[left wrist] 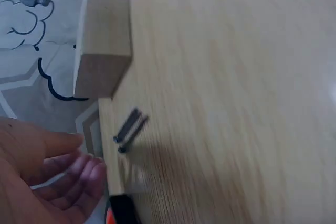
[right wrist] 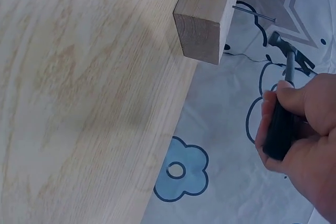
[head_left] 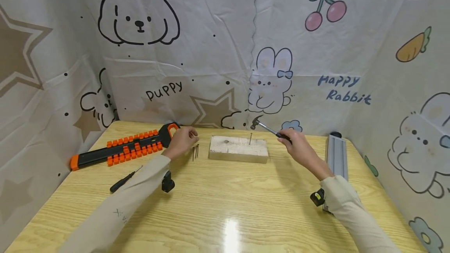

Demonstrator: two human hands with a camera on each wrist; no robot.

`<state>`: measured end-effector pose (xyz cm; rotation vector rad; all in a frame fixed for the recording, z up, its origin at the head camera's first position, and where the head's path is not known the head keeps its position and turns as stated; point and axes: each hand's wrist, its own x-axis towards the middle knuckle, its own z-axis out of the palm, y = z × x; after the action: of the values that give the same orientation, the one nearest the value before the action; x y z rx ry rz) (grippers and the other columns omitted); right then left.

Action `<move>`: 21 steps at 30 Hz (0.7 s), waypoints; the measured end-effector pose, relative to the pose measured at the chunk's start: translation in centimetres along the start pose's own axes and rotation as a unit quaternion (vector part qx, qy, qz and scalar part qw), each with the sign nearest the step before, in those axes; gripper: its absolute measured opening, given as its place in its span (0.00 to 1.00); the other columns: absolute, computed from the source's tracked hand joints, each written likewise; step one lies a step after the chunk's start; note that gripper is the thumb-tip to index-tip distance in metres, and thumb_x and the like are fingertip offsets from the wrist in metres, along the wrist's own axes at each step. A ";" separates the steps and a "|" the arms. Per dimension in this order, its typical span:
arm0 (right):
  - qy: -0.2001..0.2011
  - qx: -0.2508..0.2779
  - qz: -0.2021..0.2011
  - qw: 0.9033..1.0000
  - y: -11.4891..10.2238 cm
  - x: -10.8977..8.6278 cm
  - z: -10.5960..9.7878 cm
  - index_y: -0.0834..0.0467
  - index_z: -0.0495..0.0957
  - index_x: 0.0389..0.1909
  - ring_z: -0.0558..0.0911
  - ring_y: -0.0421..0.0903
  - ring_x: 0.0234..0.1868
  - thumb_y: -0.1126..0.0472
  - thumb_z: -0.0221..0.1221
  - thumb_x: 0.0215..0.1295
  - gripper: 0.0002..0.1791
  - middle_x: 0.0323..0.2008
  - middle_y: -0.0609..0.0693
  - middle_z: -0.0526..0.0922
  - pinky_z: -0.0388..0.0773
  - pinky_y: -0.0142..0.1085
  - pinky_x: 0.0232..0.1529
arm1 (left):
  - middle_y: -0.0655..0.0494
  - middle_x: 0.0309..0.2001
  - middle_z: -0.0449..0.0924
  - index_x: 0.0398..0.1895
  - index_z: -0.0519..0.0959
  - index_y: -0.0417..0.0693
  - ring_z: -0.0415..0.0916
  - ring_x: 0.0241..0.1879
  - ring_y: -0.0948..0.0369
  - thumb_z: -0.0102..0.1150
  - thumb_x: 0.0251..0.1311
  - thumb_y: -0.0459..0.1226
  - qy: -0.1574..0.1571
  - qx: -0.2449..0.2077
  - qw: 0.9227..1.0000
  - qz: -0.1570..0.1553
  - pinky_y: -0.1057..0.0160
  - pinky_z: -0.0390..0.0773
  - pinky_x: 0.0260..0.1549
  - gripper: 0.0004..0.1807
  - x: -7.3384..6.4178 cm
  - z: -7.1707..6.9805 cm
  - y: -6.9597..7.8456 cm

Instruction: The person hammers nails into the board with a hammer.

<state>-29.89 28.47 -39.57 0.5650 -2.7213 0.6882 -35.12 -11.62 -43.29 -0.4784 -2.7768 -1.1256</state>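
My right hand [head_left: 297,145] grips the black handle of a small claw hammer [head_left: 268,127]. Its head is raised above the wooden block [head_left: 238,155], close to a nail [head_left: 250,139] that stands upright in the block's top. The right wrist view shows the hammer head [right wrist: 283,45] near the tip of that nail [right wrist: 257,14]. To the left of the block, my left hand [head_left: 183,139] hovers with loosely bent fingers and nothing between them. Several loose nails [left wrist: 128,129] lie on the table beside its fingertips.
A long black bar with orange clips [head_left: 123,151] lies at the left, with a black screwdriver [head_left: 122,182] in front of it. At the right, a grey elongated case [head_left: 336,155] lies partly behind my right forearm. A printed cloth [head_left: 211,50] hangs behind the wooden table [head_left: 197,214].
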 end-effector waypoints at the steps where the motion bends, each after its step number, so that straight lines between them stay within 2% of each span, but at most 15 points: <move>1: 0.006 -0.004 -0.006 1.000 0.1 -0.1 0.0 0.69 0.82 0.51 0.79 0.53 0.37 0.69 0.58 0.77 0.09 0.41 0.62 0.83 0.77 0.46 0.36 | 0.39 0.40 0.85 0.47 0.82 0.31 0.82 0.36 0.50 0.63 0.72 0.32 -0.008 0.009 1.000 -0.005 0.51 0.83 0.35 0.10 -0.3 -0.2 -0.1; 7: 0.064 -0.036 -0.015 0.997 0.3 -0.5 0.1 0.71 0.83 0.47 0.81 0.57 0.37 0.73 0.58 0.76 0.07 0.39 0.63 0.84 0.79 0.50 0.36 | 0.40 0.36 0.87 0.42 0.84 0.32 0.77 0.24 0.57 0.64 0.71 0.33 -0.060 0.042 0.996 -0.043 0.63 0.74 0.23 0.09 -1.5 -1.0 0.0; 10: 0.084 -0.052 -0.009 0.995 0.5 -0.5 0.1 0.72 0.83 0.47 0.82 0.60 0.40 0.74 0.58 0.74 0.07 0.39 0.64 0.84 0.81 0.53 0.38 | 0.43 0.30 0.86 0.36 0.85 0.33 0.73 0.20 0.60 0.66 0.70 0.34 -0.069 0.050 0.995 -0.050 0.65 0.71 0.22 0.09 -1.6 -0.9 0.0; 12: 0.089 -0.053 -0.011 0.995 0.6 -0.5 0.1 0.73 0.82 0.47 0.82 0.60 0.39 0.75 0.59 0.73 0.07 0.39 0.64 0.84 0.81 0.54 0.38 | 0.47 0.24 0.84 0.31 0.86 0.35 0.71 0.18 0.62 0.67 0.69 0.34 -0.067 0.049 0.995 -0.055 0.65 0.70 0.22 0.10 -1.5 -0.8 0.0; 16: 0.088 -0.050 -0.014 0.995 0.8 -0.6 0.3 0.73 0.82 0.45 0.81 0.59 0.38 0.76 0.59 0.72 0.06 0.38 0.64 0.83 0.80 0.52 0.37 | 0.55 0.12 0.73 0.17 0.81 0.38 0.66 0.13 0.63 0.65 0.68 0.32 -0.074 0.047 0.994 -0.061 0.66 0.68 0.23 0.18 -1.2 -0.7 -0.2; 19: 0.076 -0.049 -0.013 0.996 0.9 -0.9 0.6 0.73 0.82 0.45 0.80 0.58 0.37 0.75 0.59 0.73 0.06 0.37 0.63 0.82 0.81 0.51 0.37 | 0.59 0.09 0.65 0.09 0.73 0.44 0.62 0.12 0.63 0.62 0.67 0.28 -0.095 0.042 0.991 -0.081 0.66 0.65 0.22 0.25 -0.9 -0.7 -0.3; 21: 0.067 -0.049 -0.010 0.996 0.8 -1.0 0.8 0.72 0.82 0.45 0.80 0.57 0.37 0.75 0.58 0.74 0.06 0.37 0.63 0.82 0.81 0.50 0.37 | 0.57 0.10 0.69 0.09 0.73 0.45 0.67 0.11 0.62 0.61 0.66 0.28 -0.107 0.040 0.989 -0.098 0.66 0.69 0.20 0.24 -0.8 -0.8 -0.2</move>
<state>-29.50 29.05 -40.88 0.5040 -2.6038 0.5634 -34.43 -12.51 -43.04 -0.3418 -3.1016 -1.0489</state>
